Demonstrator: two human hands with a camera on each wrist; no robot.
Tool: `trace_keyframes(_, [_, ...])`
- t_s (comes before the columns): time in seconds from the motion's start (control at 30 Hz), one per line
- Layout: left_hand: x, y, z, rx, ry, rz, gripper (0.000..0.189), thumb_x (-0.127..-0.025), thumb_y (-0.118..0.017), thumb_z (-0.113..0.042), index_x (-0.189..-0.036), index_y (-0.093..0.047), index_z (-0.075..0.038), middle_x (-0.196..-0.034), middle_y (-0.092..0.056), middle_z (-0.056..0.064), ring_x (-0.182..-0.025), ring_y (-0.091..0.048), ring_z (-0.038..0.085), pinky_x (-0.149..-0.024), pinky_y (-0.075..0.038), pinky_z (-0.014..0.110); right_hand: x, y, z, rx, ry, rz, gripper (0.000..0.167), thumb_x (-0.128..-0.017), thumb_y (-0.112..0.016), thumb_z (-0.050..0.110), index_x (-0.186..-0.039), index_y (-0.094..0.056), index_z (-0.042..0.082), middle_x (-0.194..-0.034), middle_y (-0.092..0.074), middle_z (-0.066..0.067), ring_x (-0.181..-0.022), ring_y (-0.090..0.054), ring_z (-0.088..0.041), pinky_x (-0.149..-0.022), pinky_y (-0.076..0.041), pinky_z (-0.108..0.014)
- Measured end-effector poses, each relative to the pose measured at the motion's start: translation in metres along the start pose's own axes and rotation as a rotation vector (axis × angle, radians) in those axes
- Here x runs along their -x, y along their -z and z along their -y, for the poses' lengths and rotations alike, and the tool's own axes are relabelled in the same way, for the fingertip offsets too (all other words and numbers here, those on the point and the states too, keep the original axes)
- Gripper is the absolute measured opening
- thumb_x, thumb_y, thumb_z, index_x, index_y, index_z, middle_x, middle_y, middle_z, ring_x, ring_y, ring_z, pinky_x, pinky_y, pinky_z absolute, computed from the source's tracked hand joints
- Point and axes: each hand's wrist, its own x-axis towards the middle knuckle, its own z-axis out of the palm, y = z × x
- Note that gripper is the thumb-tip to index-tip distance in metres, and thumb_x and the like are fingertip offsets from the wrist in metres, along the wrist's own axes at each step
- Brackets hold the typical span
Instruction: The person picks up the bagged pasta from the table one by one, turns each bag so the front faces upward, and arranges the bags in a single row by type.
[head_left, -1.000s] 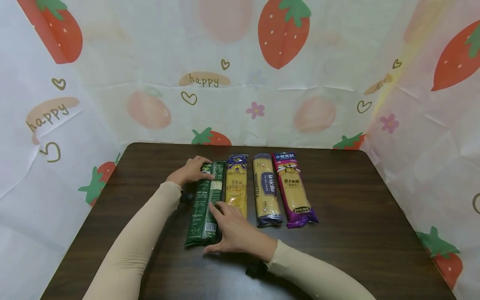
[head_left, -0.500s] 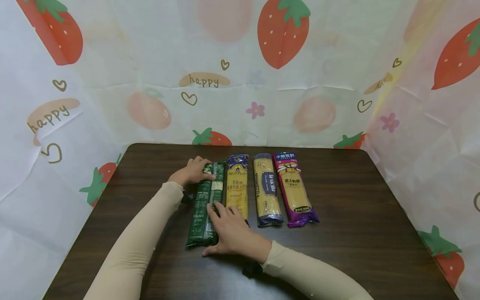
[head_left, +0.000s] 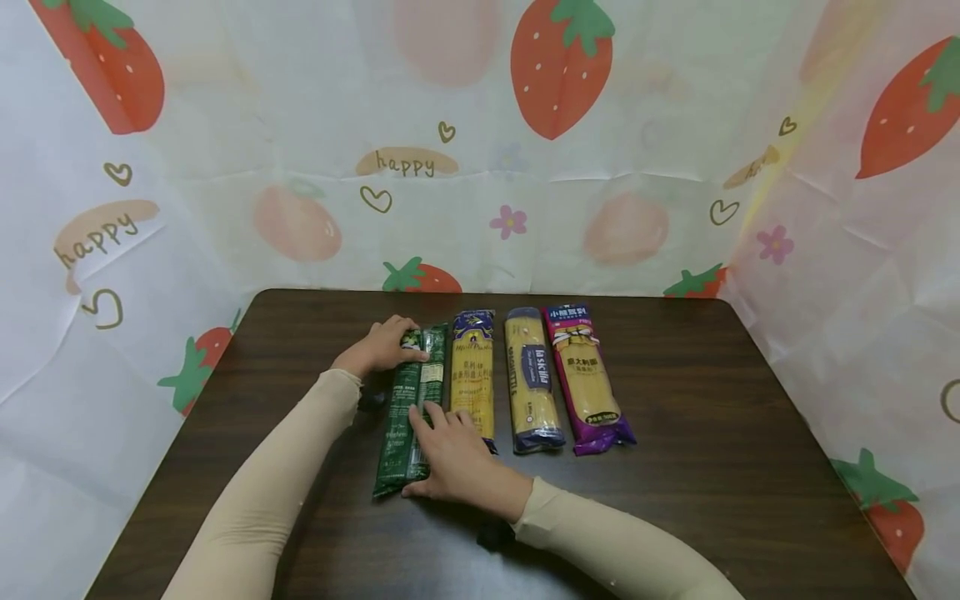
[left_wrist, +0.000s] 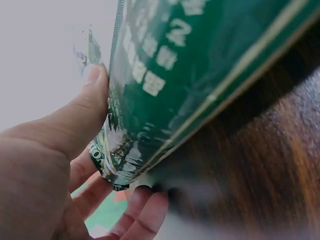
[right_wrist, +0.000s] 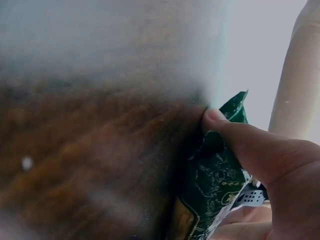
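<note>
A dark green pack of spaghetti (head_left: 403,417) lies lengthwise on the brown table, leftmost in a row of pasta packs. My left hand (head_left: 381,345) grips its far end; in the left wrist view, the thumb (left_wrist: 92,95) lies along the pack's face and the fingers bend round that end. Across the near part, my right hand (head_left: 468,462) holds the same pack, its thumb (right_wrist: 217,120) at the crimped near end in the right wrist view. The right fingers partly cover the pack's lower right side. Just right of it lies a yellow pasta pack (head_left: 472,375).
Farther right are a clear spaghetti pack with a blue label (head_left: 534,379) and a pink-purple pasta pack (head_left: 588,379). The dark wooden table (head_left: 690,467) extends right and toward me. A strawberry-print cloth (head_left: 450,100) encloses the back and sides.
My right hand has shifted slightly left and settled further over the green spaghetti pack's near end. The left hand stays at the far end, and the other packs stay in place.
</note>
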Motion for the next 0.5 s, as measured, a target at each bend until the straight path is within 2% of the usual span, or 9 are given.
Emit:
trace_keyframes(0.3, [0.0023,0.0018,0.0042,0.072,-0.010,-0.016,0.068,-0.108,-0.069,-0.035,-0.156,-0.043,0.005,-0.166,-0.028,0.030,-0.150,-0.034,0.054,-0.119,-0.036,0.068,0.0012,0.0027,-0.0059,-0.132,0.028,0.008,0.105,-0.085,-0.085,0.064,-0.166,-0.042,0.013,-0.167,-0.043,-0.018,-0.134,-0.063,-0.033,-0.111,-0.047,-0.051])
trace_keyframes(0.5, [0.0045,0.0035,0.0034,0.118,-0.024,0.001,0.068,-0.108,-0.069,-0.034,-0.155,-0.042,0.006,-0.165,-0.028,0.031,-0.145,-0.043,0.050,-0.117,-0.041,0.064,0.0038,0.0047,-0.0091,-0.180,0.055,0.007,0.100,-0.086,-0.087,0.060,-0.165,-0.045,0.015,-0.168,-0.041,-0.018,-0.132,-0.065,-0.033,-0.108,-0.047,-0.048])
